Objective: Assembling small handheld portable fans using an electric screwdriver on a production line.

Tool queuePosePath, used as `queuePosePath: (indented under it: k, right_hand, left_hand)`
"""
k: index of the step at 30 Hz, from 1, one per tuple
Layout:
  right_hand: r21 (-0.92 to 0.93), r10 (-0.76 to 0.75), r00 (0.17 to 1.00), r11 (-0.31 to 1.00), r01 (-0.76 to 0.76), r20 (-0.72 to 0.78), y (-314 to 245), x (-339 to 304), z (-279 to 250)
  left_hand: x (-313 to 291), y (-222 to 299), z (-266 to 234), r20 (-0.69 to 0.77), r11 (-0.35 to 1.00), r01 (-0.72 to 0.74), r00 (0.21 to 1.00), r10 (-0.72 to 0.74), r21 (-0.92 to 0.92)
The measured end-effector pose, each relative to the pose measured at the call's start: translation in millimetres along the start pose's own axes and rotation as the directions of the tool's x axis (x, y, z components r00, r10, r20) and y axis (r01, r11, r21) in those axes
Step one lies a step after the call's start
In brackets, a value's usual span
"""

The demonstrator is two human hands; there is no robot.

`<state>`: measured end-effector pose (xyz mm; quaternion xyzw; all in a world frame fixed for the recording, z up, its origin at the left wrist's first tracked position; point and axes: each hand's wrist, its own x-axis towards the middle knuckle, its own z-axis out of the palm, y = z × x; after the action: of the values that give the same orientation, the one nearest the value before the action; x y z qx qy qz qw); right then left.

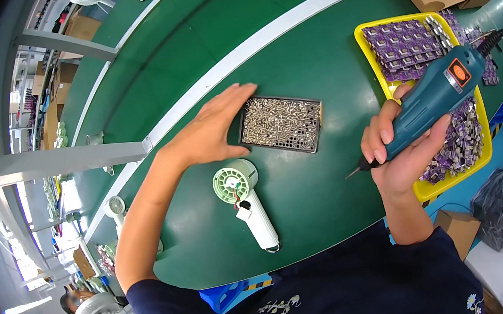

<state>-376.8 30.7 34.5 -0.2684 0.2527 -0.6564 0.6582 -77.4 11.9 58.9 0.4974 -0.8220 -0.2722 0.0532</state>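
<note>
A black tray (pixel 302 143) of small metal screws (pixel 278 118) sits on a green workbench (pixel 334 197). At the tray's left end, the left hand (pixel 212 127) is spread, thumb and fingers wide apart, gripping nothing; whether it touches the rim I cannot tell. Right of and below the tray, the right hand (pixel 403 171) wraps its fingers around a teal electric screwdriver (pixel 428 106). Below the tray lies a green-and-white handheld fan (pixel 261 226); to its right, a yellow bin (pixel 460 176) holds purple circuit boards (pixel 403 46).
</note>
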Motion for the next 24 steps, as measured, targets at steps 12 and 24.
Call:
queuePosePath:
  k: [12,24]
  right_hand:
    - [-0.362,0.055,0.995,0.929,-0.081,-0.083,37,30,-18]
    - [-0.510,0.179,0.981,0.839,-0.189,-0.068,54,20,-18]
  left_hand:
    - [-2,46,-15,-0.043,0.998,0.052,0.998,-0.050,0.043]
    - [2,32,0,-0.155,0.995,0.003,0.988,0.012,0.100]
